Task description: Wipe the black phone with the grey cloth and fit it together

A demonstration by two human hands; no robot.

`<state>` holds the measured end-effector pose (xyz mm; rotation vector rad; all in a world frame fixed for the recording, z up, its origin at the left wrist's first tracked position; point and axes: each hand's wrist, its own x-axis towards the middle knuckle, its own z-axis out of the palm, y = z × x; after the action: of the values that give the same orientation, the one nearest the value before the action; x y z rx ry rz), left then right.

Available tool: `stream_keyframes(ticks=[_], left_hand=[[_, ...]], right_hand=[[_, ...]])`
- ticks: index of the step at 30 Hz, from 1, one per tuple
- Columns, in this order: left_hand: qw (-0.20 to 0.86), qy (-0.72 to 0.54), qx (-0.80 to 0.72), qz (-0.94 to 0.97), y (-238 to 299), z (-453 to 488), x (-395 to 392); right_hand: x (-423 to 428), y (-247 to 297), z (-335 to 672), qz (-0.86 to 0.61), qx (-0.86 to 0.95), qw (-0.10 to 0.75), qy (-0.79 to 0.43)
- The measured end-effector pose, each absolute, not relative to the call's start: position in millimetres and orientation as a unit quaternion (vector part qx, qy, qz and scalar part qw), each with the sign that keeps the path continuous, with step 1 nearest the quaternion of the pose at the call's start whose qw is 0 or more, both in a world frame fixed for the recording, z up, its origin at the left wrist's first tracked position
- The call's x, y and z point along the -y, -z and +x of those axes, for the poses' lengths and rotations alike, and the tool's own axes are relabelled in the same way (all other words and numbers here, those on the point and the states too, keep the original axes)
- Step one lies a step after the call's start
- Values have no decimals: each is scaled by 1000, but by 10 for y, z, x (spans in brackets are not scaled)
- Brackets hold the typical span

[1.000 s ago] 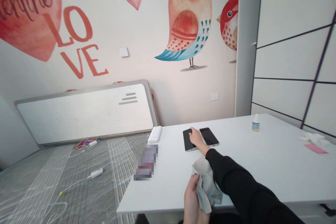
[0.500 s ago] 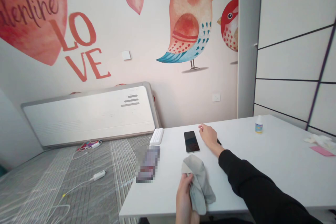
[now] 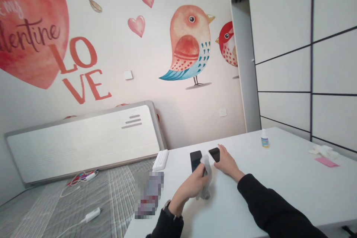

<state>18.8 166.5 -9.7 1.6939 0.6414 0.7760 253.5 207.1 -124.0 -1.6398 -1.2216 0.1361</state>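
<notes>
My left hand (image 3: 191,185) is closed around a grey cloth (image 3: 206,174), which hangs bunched above the white table. Behind the cloth a black phone (image 3: 195,158) lies on the tabletop, partly covered from view. My right hand (image 3: 228,163) grips the right edge of a second dark, phone-like rectangle (image 3: 214,154), with fingers at its far and near corners. The cloth is close to the left side of this second one; whether they touch I cannot tell.
On the white table (image 3: 279,189) are a white ribbed case (image 3: 160,160), a blurred-out flat item (image 3: 150,195), a small bottle (image 3: 264,139), white tissue (image 3: 325,151) and a pink sheet (image 3: 327,161). A bed with a charger (image 3: 92,214) stands left.
My left hand has lifted the cloth and carried it forward, near the phones. My right hand has taken hold of the second dark rectangle. The view has tilted up and turned right.
</notes>
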Motion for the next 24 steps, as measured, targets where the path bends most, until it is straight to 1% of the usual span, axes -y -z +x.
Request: stream_keyframes(ticks=[3, 7, 10, 14, 17, 21, 24], left_hand=[[564, -298, -265, 723, 55, 301, -1866], [573, -360, -297, 674, 170, 619, -2153], [619, -354, -304, 632, 370, 861, -2232], [680, -349, -272, 584, 578, 1021, -2186], [693, -372, -257, 562, 627, 1039, -2174], [669, -388, -268, 575, 619, 933, -2258], [625, -369, -286, 625, 585, 737, -2361]], right_hand=[[-2102, 1206, 2601, -656, 477, 580, -79], [-2161, 1148, 2560, -601, 446, 654, -112], [-2173, 1078, 2440, -554, 455, 688, -113], [-2145, 1000, 2304, -505, 489, 705, -96], [-2130, 998, 2277, -479, 506, 708, -110], [-2144, 1032, 2419, -484, 484, 712, -157], [-2165, 1025, 2614, -507, 455, 710, -177]])
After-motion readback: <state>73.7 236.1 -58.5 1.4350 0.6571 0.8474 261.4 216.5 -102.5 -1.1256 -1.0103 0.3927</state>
